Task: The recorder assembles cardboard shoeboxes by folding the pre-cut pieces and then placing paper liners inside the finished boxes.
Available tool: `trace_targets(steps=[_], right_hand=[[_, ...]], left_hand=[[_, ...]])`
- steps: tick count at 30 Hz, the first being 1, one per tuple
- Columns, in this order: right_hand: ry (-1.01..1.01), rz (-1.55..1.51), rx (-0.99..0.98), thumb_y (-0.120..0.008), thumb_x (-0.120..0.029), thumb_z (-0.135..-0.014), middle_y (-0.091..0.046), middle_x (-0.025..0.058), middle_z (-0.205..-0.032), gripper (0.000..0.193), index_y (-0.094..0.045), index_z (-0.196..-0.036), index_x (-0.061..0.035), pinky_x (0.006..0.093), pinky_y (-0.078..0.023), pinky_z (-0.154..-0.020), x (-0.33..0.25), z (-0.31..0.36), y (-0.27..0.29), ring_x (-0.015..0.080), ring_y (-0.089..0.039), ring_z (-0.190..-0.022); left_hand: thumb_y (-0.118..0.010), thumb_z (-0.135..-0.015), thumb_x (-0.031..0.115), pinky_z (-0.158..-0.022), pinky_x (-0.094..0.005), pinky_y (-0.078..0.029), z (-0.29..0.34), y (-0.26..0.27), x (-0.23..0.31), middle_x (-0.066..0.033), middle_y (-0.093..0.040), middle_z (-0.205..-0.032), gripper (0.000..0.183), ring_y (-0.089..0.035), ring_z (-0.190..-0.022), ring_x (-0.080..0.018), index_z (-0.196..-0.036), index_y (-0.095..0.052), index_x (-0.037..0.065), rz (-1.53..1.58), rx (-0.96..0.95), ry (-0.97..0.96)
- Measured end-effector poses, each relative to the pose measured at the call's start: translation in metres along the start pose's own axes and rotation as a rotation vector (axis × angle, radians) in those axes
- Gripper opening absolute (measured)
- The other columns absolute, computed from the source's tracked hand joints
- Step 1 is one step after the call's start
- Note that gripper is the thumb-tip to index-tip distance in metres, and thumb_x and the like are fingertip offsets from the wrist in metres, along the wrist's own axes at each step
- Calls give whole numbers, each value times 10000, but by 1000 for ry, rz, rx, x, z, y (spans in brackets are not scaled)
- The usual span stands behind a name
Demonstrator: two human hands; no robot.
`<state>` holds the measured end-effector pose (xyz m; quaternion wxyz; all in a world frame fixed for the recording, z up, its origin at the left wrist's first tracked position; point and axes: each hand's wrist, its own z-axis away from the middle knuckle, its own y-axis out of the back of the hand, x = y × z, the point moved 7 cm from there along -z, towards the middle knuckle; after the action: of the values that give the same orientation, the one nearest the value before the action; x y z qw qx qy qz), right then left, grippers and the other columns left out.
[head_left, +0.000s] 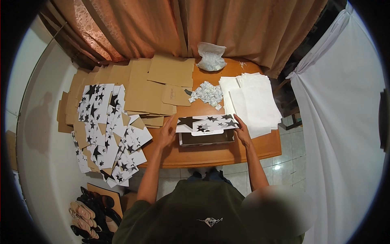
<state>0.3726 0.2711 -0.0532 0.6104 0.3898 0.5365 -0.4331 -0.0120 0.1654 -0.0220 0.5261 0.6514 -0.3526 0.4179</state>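
In front of me on the wooden table is a shoebox (207, 140) with dark sides. Its lid (219, 120) is white with black and grey stars, and a white tab lies over its near edge. My left hand (165, 135) is closed at the left end of the lid, fingers pointing away from me. At the opposite end my right hand (242, 131) grips the lid's edge, with the thumb side uppermost. The undersides of both hands' fingers are partly hidden. Between my hands the box sits level, close to the table's front edge.
Flat brown cardboard (144, 87) and star-printed sheets (99, 134) are stacked at left. Small white packets (208, 94) lie behind the box, near a clear plastic bag (211, 57). White paper sheets (254, 103) are at right. Several shoes (95, 213) stand at lower left.
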Motion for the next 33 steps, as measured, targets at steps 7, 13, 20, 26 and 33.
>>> trace_targets(steps=[7, 13, 20, 26, 33], right_hand=[[63, 126, -85, -598, 12, -935, -598, 116, -1375, 346, -657, -1271, -50, 331, -509, -966, 1, -44, -9, 232, -605, -1197], [139, 238, 196, -722, -211, -932, -723, 74, -928, 272, -699, -1118, -13, 300, -534, -772, 8, -63, 7, 164, -666, -835], [-99, 244, 389, -824, -281, -825, -702, 76, -785, 333, -704, -969, -6, 304, -524, -665, 18, -74, 5, 149, -652, -714], [-240, 250, 342, -827, -270, -831, -685, 40, -766, 278, -705, -906, -31, 266, -495, -641, 48, -81, 15, 117, -608, -684], [-150, 112, 315, -717, -312, -945, -664, 36, -853, 298, -662, -1056, -42, 263, -497, -646, 39, -64, 12, 116, -611, -769]], left_hand=[[-568, -988, -8, -934, -305, -526, -35, -2, -47, -70, -685, -1165, 232, -626, -1128, -184, -1173, -687, 67, 17, -122, 107], [-633, -996, 133, -724, -278, -532, -53, -24, -52, -56, -693, -914, 181, -640, -813, -121, -1130, -648, 12, 112, 74, 240], [-728, -917, 166, -626, -280, -480, -70, -24, -73, -31, -655, -735, 212, -588, -681, -102, -1025, -640, 6, -37, 247, 210], [-743, -885, 136, -627, -278, -474, -72, -37, -95, -12, -637, -688, 147, -555, -640, -95, -945, -679, 18, -9, 192, 385], [-688, -940, 191, -741, -345, -532, -53, -17, -46, -95, -681, -876, 232, -655, -775, -210, -1057, -669, -8, -80, 344, 237]])
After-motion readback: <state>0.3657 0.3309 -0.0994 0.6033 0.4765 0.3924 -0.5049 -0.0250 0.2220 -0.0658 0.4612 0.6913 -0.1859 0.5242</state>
